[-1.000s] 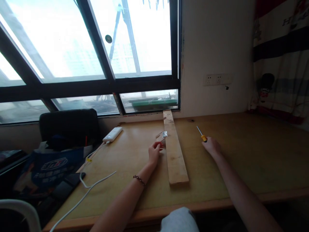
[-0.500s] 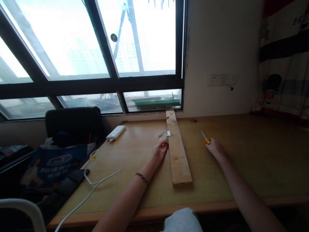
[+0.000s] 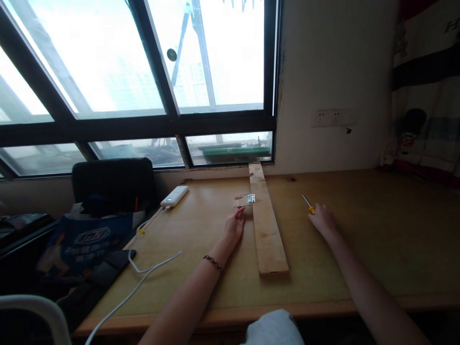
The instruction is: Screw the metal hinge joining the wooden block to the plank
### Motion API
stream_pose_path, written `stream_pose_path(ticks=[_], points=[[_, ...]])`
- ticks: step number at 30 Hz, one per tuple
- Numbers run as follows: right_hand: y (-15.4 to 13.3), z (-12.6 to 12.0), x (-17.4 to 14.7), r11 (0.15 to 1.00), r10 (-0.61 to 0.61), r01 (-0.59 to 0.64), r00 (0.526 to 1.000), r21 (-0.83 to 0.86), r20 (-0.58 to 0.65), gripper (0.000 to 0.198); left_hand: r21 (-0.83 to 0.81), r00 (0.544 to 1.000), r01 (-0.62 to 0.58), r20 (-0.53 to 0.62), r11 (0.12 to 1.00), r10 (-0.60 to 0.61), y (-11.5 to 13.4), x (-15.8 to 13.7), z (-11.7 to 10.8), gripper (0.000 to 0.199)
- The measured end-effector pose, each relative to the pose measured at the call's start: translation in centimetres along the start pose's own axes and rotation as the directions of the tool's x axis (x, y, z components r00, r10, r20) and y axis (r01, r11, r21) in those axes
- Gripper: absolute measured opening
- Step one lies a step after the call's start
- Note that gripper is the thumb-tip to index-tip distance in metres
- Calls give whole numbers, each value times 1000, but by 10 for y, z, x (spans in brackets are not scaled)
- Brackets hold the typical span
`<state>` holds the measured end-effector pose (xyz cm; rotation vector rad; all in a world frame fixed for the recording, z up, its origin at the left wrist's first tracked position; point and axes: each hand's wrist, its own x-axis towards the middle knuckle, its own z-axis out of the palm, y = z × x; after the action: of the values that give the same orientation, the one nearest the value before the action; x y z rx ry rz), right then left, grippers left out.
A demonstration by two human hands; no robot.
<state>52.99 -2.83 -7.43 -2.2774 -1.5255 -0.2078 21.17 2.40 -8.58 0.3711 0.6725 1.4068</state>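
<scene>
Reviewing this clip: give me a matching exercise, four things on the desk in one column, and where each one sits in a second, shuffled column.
Things:
1. screwdriver
2. power bank
3. hinge
4. wooden plank

Places:
A. at the plank's left edge, partway along, joined to a small wood piece
B. in the right hand, shaft pointing away toward the wall
C. lying lengthwise from the window sill toward the person, between the two hands
D. far left of the desk, with a white cable running off it

Pairs: 1-B, 2-D, 3-A, 4-C
</scene>
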Motion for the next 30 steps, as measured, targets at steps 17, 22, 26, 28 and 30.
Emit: stream_pose_path(ticks=[17,22,26,28,30], points=[[-112,6,-27,488,-558,581,781,652,-279,31,688,817,-572,431,446,384,5,-13,6,29],[-119,15,-27,440,-575,508,793,740,-202,38,733,807,-578,448,358,386,2,-15,5,33],[-113,18,-36,438,-574,479,800,761,-174,41,738,812,-575,463,352,356,0,-16,7,38],[-112,18,-38,441,-554,469,813,765,-180,41,739,807,-583,478,338,347,-1,-17,8,39],[-112,18,-38,449,-529,457,829,768,-185,42,740,800,-593,494,319,340,-1,-18,9,40]])
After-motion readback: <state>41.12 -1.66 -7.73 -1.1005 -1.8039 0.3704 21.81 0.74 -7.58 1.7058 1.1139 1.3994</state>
